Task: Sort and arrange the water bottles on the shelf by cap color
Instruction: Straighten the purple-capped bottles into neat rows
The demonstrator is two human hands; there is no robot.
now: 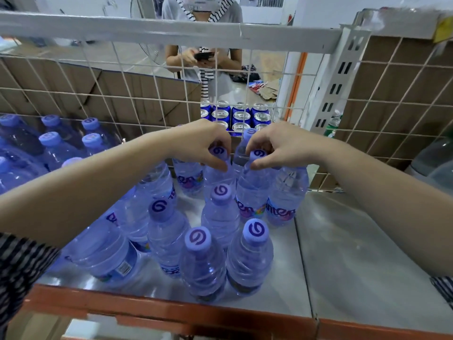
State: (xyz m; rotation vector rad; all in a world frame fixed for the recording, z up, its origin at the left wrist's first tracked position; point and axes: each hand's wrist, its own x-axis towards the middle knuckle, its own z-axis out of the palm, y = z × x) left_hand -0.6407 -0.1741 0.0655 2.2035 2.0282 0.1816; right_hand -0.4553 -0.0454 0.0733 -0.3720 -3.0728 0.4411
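Several clear water bottles with lilac caps stand in a cluster on the grey metal shelf (pixel 343 253). My left hand (pixel 198 141) grips the neck of one upright bottle (pixel 218 173) just under its cap. My right hand (pixel 277 146) grips the neck of the neighbouring bottle (pixel 252 190) the same way. Both held bottles stand near the wire back grid. Closer to me stand a bottle (pixel 220 212) in the middle and two bottles (pixel 203 263) (pixel 250 258) at the front edge. One bottle (pixel 105 256) lies tilted under my left forearm.
A shrink-wrapped pack of blue-capped bottles (pixel 49 143) fills the left of the shelf. Behind the wire grid (pixel 147 94) sit blue cans (pixel 237 115), cardboard boxes and a person holding a phone. The shelf has an orange front rail (pixel 171 312).
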